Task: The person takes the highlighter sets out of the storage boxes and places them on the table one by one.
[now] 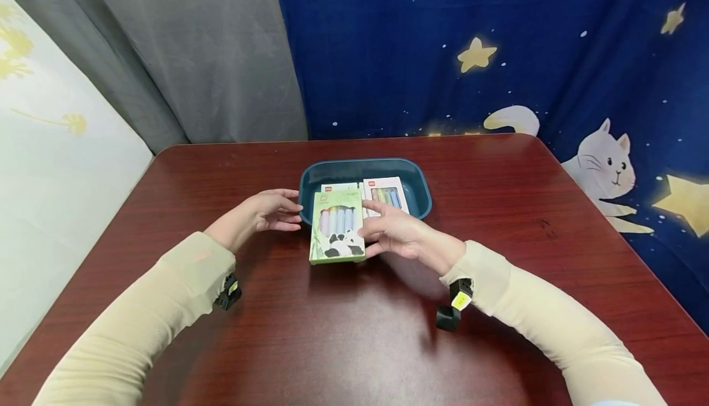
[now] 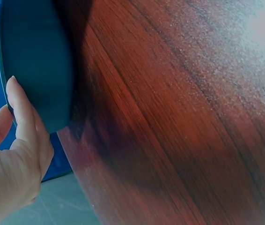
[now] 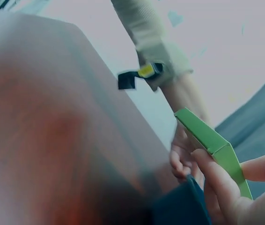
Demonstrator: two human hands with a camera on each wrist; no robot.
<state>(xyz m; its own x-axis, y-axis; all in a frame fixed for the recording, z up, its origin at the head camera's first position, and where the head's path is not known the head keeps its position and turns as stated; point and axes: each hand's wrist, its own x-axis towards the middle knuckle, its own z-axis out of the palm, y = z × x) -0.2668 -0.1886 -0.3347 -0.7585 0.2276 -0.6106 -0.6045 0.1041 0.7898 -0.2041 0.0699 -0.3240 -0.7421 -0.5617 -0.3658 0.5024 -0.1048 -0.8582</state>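
I note green panda-print box (image 1: 338, 231), pastel sticks (image 1: 333, 219) showing through, raised over near-left rim of teal bin (image 1: 360, 172).

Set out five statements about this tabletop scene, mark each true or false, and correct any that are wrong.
1. The right grip holds the green panda-printed box. True.
2. The white box is inside the dark teal bin. True.
3. The left grip is at the bin's right end. False: it is at the left end.
4. A cat decorates the blue curtain. True.
5. Both sleeves are black. False: they are cream.
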